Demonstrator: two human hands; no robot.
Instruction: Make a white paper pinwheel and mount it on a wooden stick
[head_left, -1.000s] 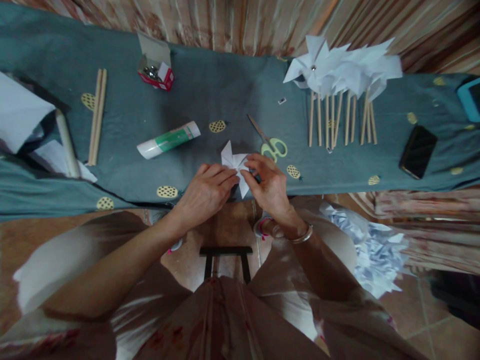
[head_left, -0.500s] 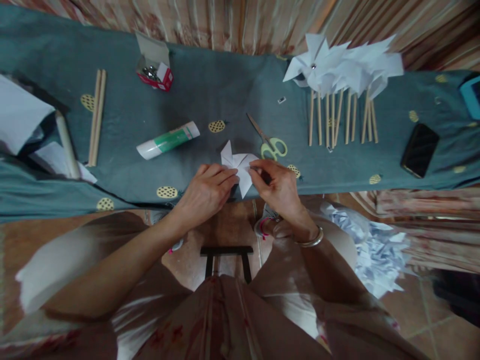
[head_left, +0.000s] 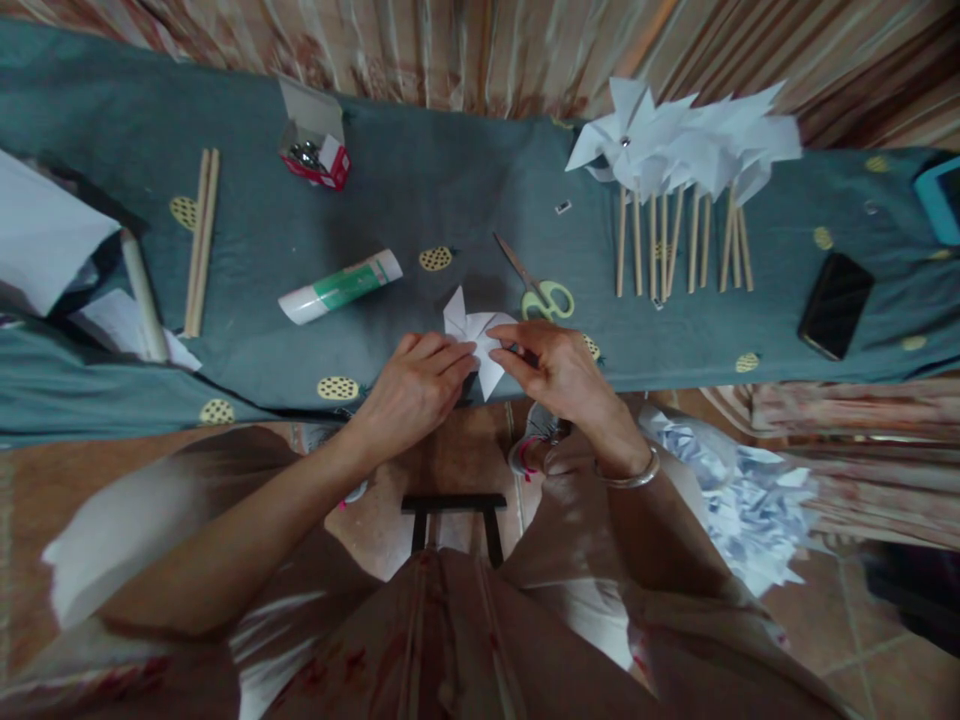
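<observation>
A white folded paper pinwheel (head_left: 480, 328) lies near the table's front edge, between my two hands. My left hand (head_left: 420, 385) is closed on its left side, fingertips pressed on the paper near the centre. From the right, my right hand (head_left: 559, 370) pinches a blade between thumb and index finger; whether anything small is also in that pinch is hidden. Just behind the right hand lie scissors (head_left: 546, 298) with light green handles. A white and green glue stick (head_left: 341, 287) rests on its side to the left of the pinwheel.
Finished pinwheels on sticks (head_left: 675, 150) lie at the back right, beside a black phone (head_left: 836, 305). A small red box (head_left: 322, 165) holds shiny metal pieces. Two wooden sticks (head_left: 201, 245) and white paper (head_left: 49, 235) are at left. A bag of folded paper (head_left: 750, 500) stands below the table, right.
My right thumb and index finger have shifted slightly left over the pinwheel's blade, nearer its centre. My left hand stays pressed on the paper. The whole view has moved slightly.
</observation>
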